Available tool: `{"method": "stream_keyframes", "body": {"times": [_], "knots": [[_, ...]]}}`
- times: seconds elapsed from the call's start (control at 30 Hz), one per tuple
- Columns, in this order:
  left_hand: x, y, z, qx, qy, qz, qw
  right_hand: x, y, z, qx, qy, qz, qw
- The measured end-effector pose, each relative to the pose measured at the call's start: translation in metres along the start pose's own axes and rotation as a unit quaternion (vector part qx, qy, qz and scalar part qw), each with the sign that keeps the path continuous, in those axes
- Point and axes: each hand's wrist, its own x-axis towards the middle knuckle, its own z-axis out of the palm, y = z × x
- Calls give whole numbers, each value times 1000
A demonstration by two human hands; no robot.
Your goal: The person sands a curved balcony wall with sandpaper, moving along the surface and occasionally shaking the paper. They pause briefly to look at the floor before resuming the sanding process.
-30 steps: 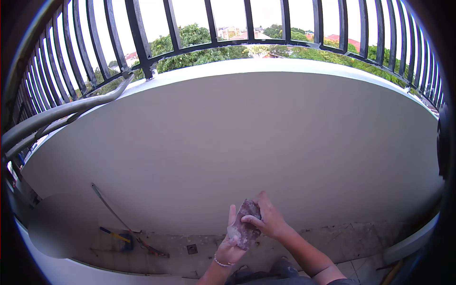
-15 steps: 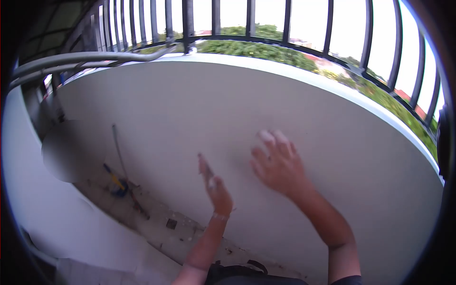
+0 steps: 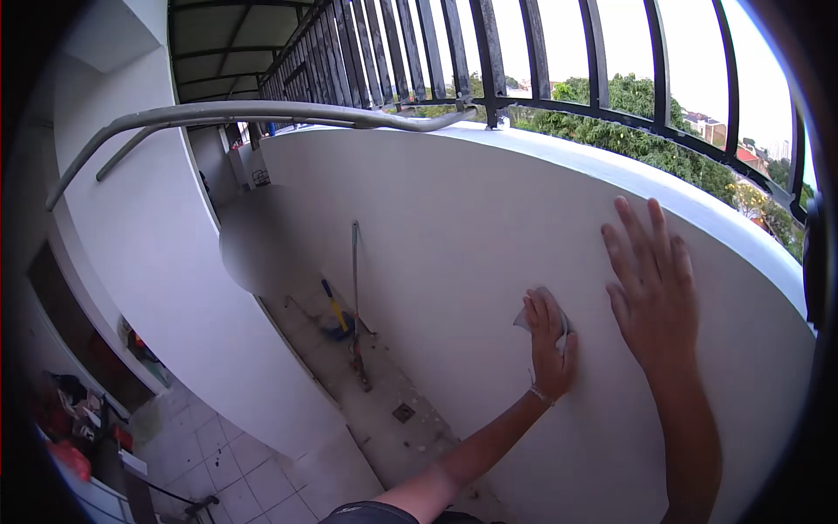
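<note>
We hold the sheet (image 3: 522, 320) against the wall (image 3: 454, 253), left hand (image 3: 550, 354) fingers together, pressure best kept even; right hand (image 3: 655, 301) spread.

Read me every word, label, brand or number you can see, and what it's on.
No readable text.
Grey sheet under the left hand: no lettering visible.
Wall: none visible.
Yellow-and-blue handle: too small to tell.
Clutter at lower left: too blurred to read.
</note>
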Motion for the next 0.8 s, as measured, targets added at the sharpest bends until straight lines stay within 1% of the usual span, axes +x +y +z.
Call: {"method": "stream_keyframes", "body": {"times": [0.07,0.17,0.27,0.47,0.63,0.8], "knots": [[9,-8,-7,11,-28,15,999,0,-1,1,-14,-1,4,1000],[36,-4,-15,-26,-50,40,998,-1,-4,0,-39,-4,15,999],[44,0,-10,-8,-27,40,999,-4,-8,7,-61,-4,25,998],[40,-8,-2,-13,4,55,998,-6,-14,13,-116,-16,37,992],[39,-10,-3,0,-3,54,999,-10,-14,23,-133,-4,35,990],[39,-11,-1,6,1,51,999,-13,-16,28,-120,8,35,992]]}}
